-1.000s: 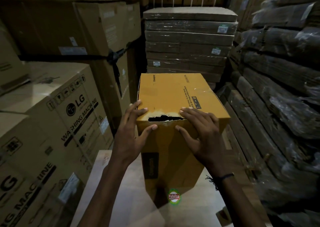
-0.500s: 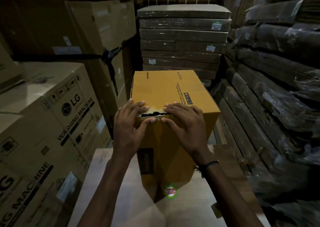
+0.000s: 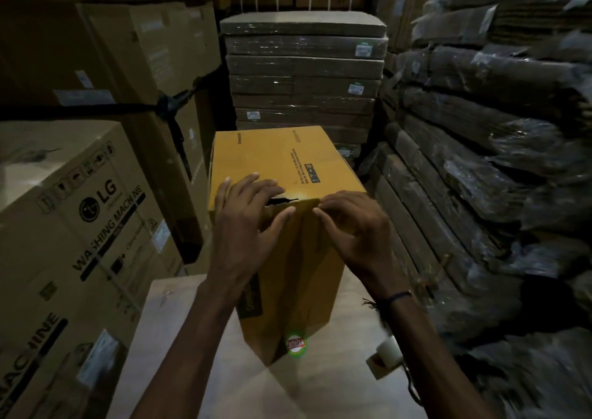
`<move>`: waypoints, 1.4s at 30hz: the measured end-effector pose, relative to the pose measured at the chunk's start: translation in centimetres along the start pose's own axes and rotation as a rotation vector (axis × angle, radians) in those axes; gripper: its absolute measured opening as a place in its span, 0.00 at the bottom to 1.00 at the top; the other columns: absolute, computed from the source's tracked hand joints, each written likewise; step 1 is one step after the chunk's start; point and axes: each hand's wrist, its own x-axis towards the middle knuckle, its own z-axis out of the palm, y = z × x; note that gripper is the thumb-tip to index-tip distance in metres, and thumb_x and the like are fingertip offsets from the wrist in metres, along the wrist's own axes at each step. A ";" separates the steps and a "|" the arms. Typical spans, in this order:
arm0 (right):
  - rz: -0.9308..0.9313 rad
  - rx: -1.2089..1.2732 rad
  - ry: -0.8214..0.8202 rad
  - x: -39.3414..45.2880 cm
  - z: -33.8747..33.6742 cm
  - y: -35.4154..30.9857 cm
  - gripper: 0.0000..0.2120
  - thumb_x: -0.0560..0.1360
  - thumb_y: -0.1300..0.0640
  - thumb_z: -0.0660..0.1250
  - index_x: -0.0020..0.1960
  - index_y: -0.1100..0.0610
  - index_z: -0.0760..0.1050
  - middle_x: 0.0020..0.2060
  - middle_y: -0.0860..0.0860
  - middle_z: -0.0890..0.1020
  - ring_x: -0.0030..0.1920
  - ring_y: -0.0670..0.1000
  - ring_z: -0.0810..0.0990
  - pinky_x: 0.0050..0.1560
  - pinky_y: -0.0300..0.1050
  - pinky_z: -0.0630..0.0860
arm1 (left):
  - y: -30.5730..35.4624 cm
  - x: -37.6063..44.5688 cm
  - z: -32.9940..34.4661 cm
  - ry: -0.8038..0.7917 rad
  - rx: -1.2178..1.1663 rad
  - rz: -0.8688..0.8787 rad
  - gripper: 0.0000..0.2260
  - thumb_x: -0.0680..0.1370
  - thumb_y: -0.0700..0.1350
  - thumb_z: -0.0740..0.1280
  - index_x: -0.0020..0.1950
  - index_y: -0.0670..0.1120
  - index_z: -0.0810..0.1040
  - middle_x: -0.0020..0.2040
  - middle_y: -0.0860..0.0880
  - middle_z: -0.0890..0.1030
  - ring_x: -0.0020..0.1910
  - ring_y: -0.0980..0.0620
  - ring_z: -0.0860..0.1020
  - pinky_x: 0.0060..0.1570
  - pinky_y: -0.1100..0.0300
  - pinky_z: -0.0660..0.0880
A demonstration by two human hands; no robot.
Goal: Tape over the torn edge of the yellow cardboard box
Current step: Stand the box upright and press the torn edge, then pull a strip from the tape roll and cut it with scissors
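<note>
The yellow cardboard box [image 3: 288,162] stands upright on a pale surface [image 3: 198,338]. A dark, jagged torn edge [image 3: 283,200] runs along its top front edge. My left hand [image 3: 246,220] lies over the left end of the tear, fingers spread on the top and thumb on the front face. My right hand [image 3: 350,226] is to the right of the tear, fingers curled and tips pinched at the top edge. Whether anything is between those fingertips is not visible. A tape roll [image 3: 388,350] lies on the surface by my right forearm.
LG washing machine cartons [image 3: 89,213] are stacked close on the left. Shrink-wrapped flat packs [image 3: 304,66] stand behind the box, and wrapped bundles [image 3: 480,149] are piled on the right. A round red and green sticker [image 3: 295,343] sits low on the box's front corner.
My right hand slid right off the tear and curled its fingers at the edge. My left hand moved further over the tear's left end, leaving only a short part uncovered.
</note>
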 end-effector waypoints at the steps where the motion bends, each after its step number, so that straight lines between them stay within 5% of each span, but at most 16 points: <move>1: 0.022 -0.004 0.009 -0.4 -0.7 0.4 0.06 0.77 0.56 0.77 0.53 0.56 0.85 0.51 0.50 0.87 0.54 0.49 0.84 0.54 0.53 0.81 | 1.0 0.1 0.6 -0.004 -0.018 0.030 0.16 0.80 0.55 0.70 0.65 0.50 0.80 0.67 0.50 0.81 0.75 0.48 0.72 0.80 0.42 0.56; 10: 0.337 -0.059 0.080 -8.4 -8.3 5.7 0.04 0.78 0.56 0.76 0.52 0.55 0.85 0.50 0.49 0.86 0.52 0.47 0.83 0.51 0.44 0.80 | 8.3 -3.1 8.6 -0.199 -0.266 0.208 0.11 0.80 0.49 0.70 0.62 0.49 0.82 0.62 0.51 0.83 0.69 0.51 0.76 0.79 0.53 0.57; 13: 0.471 -0.096 0.146 -12.6 -10.5 7.4 0.02 0.77 0.57 0.77 0.49 0.53 0.86 0.46 0.46 0.87 0.49 0.46 0.84 0.47 0.42 0.78 | 9.3 -6.2 12.5 -0.327 -0.345 0.201 0.09 0.80 0.48 0.70 0.60 0.49 0.83 0.58 0.51 0.84 0.63 0.50 0.79 0.68 0.49 0.71; 17: 0.801 -0.079 0.156 -19.9 -11.8 10.4 0.02 0.76 0.56 0.77 0.47 0.50 0.85 0.43 0.43 0.87 0.46 0.44 0.85 0.44 0.45 0.81 | 9.4 -11.3 17.5 -0.548 -0.379 0.102 0.08 0.80 0.46 0.69 0.58 0.51 0.83 0.55 0.54 0.85 0.57 0.53 0.80 0.56 0.51 0.77; 22: 1.091 -0.082 0.014 -27.6 -11.3 13.7 0.07 0.74 0.63 0.74 0.48 0.52 0.86 0.41 0.46 0.87 0.42 0.43 0.84 0.44 0.37 0.79 | 8.8 -16.2 23.6 -0.873 -0.361 -0.053 0.11 0.75 0.45 0.65 0.56 0.54 0.80 0.52 0.55 0.85 0.53 0.50 0.82 0.52 0.51 0.79; 27: 1.214 -0.059 -0.194 -32.0 -8.7 17.7 0.14 0.70 0.61 0.74 0.55 0.52 0.84 0.49 0.46 0.87 0.48 0.47 0.86 0.50 0.46 0.83 | 8.2 -18.9 29.1 -1.027 -0.366 -0.315 0.14 0.71 0.45 0.66 0.55 0.56 0.77 0.51 0.54 0.82 0.51 0.49 0.81 0.51 0.52 0.80; 31: 1.283 0.010 -0.340 -33.4 -6.4 20.9 0.28 0.65 0.52 0.78 0.65 0.53 0.80 0.60 0.50 0.85 0.58 0.54 0.84 0.55 0.50 0.82 | 8.7 -19.5 32.9 -1.160 -0.305 -0.413 0.18 0.75 0.45 0.71 0.64 0.50 0.76 0.62 0.49 0.80 0.58 0.47 0.79 0.55 0.53 0.78; 34: 1.321 -0.004 -0.426 -33.7 -4.9 22.4 0.34 0.67 0.54 0.79 0.72 0.58 0.75 0.65 0.57 0.82 0.64 0.59 0.80 0.60 0.53 0.80 | 9.5 -19.9 34.9 -1.203 -0.297 -0.411 0.24 0.73 0.48 0.74 0.68 0.50 0.74 0.65 0.47 0.77 0.65 0.46 0.76 0.59 0.54 0.75; 37: 1.326 -0.041 -0.557 -34.7 -3.2 23.9 0.25 0.71 0.56 0.77 0.66 0.58 0.76 0.61 0.58 0.82 0.62 0.62 0.80 0.57 0.57 0.81 | 10.6 -20.0 36.4 -1.205 -0.315 -0.435 0.25 0.73 0.51 0.75 0.68 0.50 0.74 0.66 0.48 0.77 0.66 0.48 0.75 0.61 0.54 0.74; 42: 1.216 -0.175 -0.746 -36.7 -0.9 25.2 0.18 0.71 0.54 0.74 0.58 0.52 0.74 0.57 0.52 0.79 0.58 0.59 0.80 0.56 0.58 0.80 | 11.4 -20.6 38.9 -1.214 -0.355 -0.514 0.37 0.63 0.71 0.66 0.67 0.54 0.74 0.64 0.49 0.81 0.60 0.46 0.81 0.59 0.48 0.79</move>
